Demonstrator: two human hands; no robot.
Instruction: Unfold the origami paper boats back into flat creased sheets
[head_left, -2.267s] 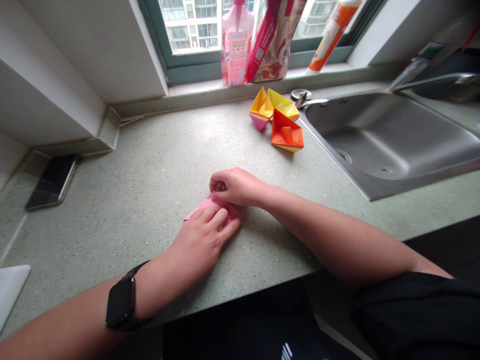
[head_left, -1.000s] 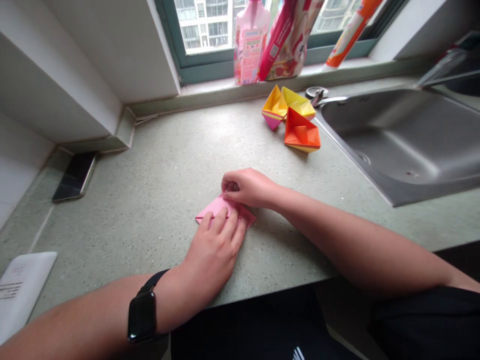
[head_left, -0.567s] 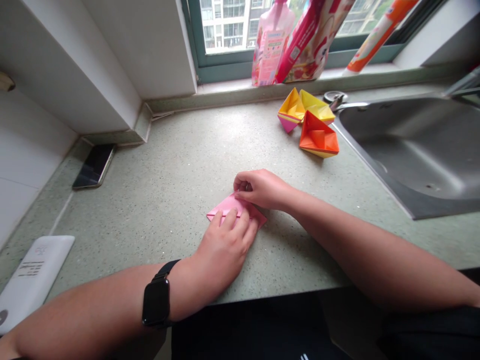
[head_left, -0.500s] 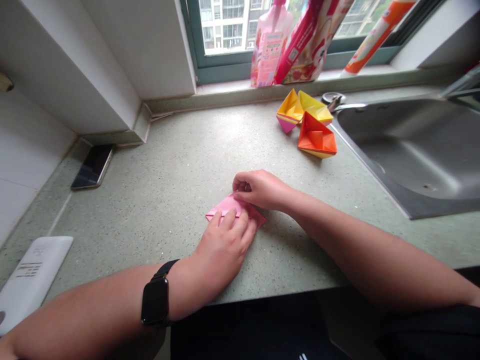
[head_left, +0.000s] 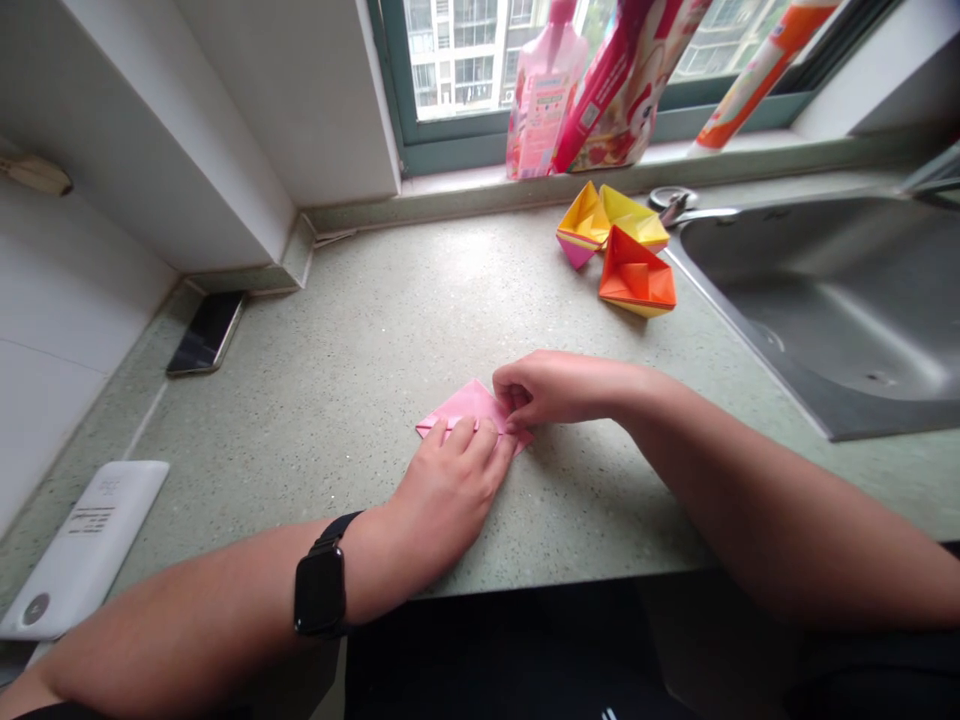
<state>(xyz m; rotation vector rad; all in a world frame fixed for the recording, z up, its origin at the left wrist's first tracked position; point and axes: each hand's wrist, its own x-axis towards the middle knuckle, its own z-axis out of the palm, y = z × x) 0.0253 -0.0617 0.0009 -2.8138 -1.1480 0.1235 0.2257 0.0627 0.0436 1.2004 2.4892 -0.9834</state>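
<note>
A folded pink origami paper (head_left: 469,400) lies on the counter, its top corner pointing away from me. My left hand (head_left: 454,475) rests palm down on the near part of it, fingers extended and slightly apart, pressing it to the counter. At the paper's right side, my right hand (head_left: 544,390) is closed in a pinch on the edge, thumb close to my left fingers. The near edge of the paper is partly hidden under my left fingers.
Folded paper boats, one orange (head_left: 637,275) and two yellow (head_left: 583,222), sit beside the steel sink (head_left: 832,320). A phone (head_left: 206,335) and a white power bank (head_left: 90,545) lie left. A pink bottle (head_left: 546,100) stands on the sill.
My right hand has moved from the paper's top corner down and right to its right edge. The left hand stays on the paper. The view has swung left.
</note>
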